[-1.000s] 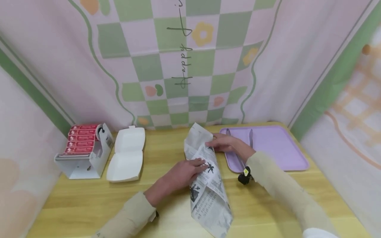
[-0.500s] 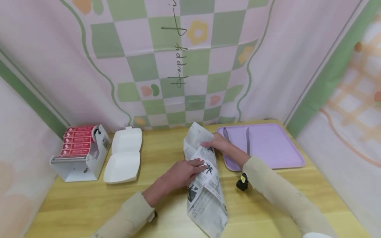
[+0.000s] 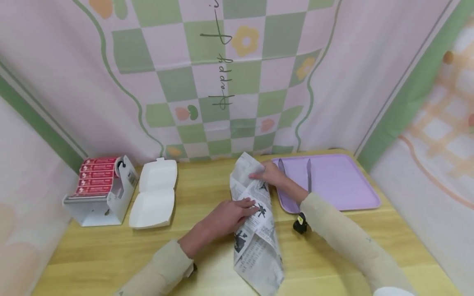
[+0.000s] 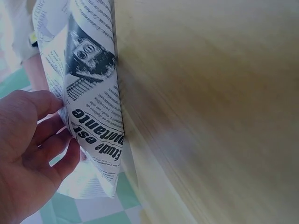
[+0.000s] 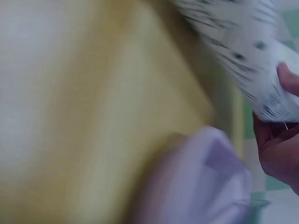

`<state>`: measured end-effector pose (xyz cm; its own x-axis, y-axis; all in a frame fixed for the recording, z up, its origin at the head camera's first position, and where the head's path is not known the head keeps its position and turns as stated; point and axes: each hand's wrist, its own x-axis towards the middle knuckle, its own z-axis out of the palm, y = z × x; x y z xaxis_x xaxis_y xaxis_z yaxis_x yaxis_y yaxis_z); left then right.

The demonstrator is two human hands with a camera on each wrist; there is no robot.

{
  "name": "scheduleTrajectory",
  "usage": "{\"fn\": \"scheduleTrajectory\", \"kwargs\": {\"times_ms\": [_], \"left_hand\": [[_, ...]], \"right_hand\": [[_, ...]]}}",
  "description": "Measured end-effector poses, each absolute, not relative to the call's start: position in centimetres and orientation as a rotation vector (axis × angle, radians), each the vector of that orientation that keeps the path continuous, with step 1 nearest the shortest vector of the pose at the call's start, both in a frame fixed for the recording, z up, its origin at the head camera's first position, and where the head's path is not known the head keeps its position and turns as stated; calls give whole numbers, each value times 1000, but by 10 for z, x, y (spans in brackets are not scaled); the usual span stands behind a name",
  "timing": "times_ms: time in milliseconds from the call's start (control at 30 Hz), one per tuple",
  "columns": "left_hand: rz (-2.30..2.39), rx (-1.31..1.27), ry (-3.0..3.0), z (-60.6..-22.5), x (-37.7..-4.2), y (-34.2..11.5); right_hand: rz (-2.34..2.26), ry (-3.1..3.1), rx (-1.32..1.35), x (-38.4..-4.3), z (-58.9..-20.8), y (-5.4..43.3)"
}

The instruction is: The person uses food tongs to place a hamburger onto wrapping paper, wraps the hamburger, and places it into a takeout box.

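Observation:
A long bundle of newspaper-print wrapping paper (image 3: 258, 250) lies lengthwise on the table, its sides folded over each other and both ends flattened. What is inside is hidden. My left hand (image 3: 226, 216) rests across the bundle's middle with extended fingers; in the left wrist view its fingertips touch the printed paper (image 4: 91, 98) along the side. At the far end my right hand (image 3: 273, 174) pinches the paper's right edge. The right wrist view shows that hand's thumb above the printed paper (image 5: 243, 51) and the other fingers beneath.
To the right is a lilac tray (image 3: 340, 181) with metal tongs (image 3: 309, 174) on it, partly behind the right forearm. An opened white foam box (image 3: 153, 205) stands left of the bundle. Farther left is a white dispenser (image 3: 100, 209) with a red label roll (image 3: 97, 174).
The head view has shifted slightly. Both hands keep their places on the paper, with the right hand's fingers still at its far edge.

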<state>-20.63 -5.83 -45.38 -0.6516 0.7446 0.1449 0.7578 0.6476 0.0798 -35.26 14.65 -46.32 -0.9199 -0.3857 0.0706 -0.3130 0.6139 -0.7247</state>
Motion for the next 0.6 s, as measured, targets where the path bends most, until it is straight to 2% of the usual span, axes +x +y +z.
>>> {"fn": "scheduleTrajectory", "kwargs": {"times_ms": [300, 500, 600], "left_hand": [[-227, -1272, -2745, -454, -207, -59], [-204, -1253, -2752, -454, -208, -58], [-195, -1246, -2752, -454, -209, -58]], "right_hand": [[-769, 2823, -905, -367, -424, 120], [-815, 2914, -1085, -356, -429, 113], [-870, 2923, -1094, -351, -430, 116]]}}
